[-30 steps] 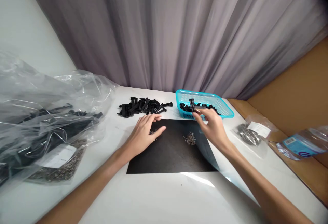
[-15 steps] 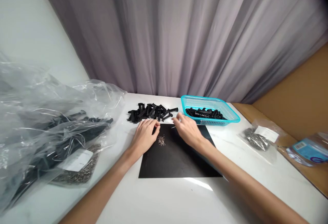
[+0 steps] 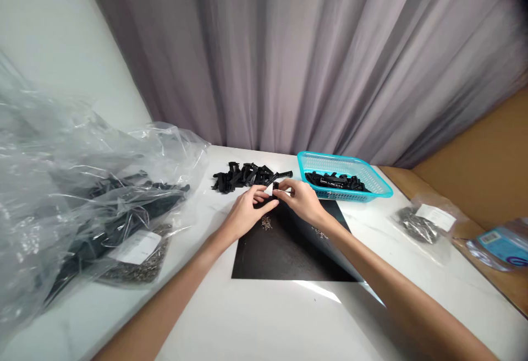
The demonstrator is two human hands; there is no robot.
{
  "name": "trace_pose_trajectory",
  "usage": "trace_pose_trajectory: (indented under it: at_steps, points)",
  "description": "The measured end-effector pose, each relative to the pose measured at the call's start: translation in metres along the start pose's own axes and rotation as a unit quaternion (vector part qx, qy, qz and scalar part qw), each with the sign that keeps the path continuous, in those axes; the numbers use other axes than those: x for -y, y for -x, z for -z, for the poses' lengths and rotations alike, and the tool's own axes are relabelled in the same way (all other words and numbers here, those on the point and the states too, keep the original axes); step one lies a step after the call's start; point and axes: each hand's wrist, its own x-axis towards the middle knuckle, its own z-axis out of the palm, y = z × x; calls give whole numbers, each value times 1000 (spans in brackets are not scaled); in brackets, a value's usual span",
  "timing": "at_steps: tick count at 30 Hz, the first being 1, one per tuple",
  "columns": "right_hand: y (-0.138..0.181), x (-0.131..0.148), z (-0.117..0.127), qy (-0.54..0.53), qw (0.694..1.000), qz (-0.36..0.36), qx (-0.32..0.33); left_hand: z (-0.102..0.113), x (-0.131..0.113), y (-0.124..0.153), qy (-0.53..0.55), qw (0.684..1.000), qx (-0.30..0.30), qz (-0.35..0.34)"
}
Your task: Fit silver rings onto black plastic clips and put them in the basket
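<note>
Over the far edge of a black mat (image 3: 284,262), my two hands meet around a small black plastic part (image 3: 275,187). My left hand (image 3: 247,209) grips it from the left, thumb stretched beneath it. My right hand (image 3: 304,202) closes its fingertips at the part's right side; anything smaller between them cannot be made out. Below my left thumb lies a little heap of small metal pieces (image 3: 266,223). A second small heap of metal pieces (image 3: 320,233) shows beside my right forearm, partly covered by it.
Behind my hands is a pile of black plastic parts (image 3: 243,176). A blue basket (image 3: 377,189) at the right back holds more. Clear plastic bags (image 3: 82,185) with black parts and metal pieces fill the left; another bag of metal pieces (image 3: 416,226) lies right.
My hands were apart and have come together at the black part. The right hand's fingertips now meet it. The view has shifted slightly, and the second metal heap now shows.
</note>
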Motion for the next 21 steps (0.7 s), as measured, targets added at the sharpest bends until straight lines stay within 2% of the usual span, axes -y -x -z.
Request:
trace_pose_trajectory:
  at_steps: [5, 7, 10, 15, 21]
  points:
    - [29, 6, 4, -173, 985, -25, 0, -7, -9, 1, 149, 985, 86, 0]
    - [41, 8, 1, -218, 974, -61, -22, -7, -11, 1, 177, 979, 100, 15]
    - [61, 10, -4, -146, 983, -98, -44, -4, -9, -1, 199, 976, 83, 40]
    - [79, 14, -14, -16, 999, 43, 19, 3, -6, -6, 213, 974, 48, 64]
    - [74, 9, -22, 106, 988, 86, 67, 4, -7, -5, 211, 974, 20, 83]
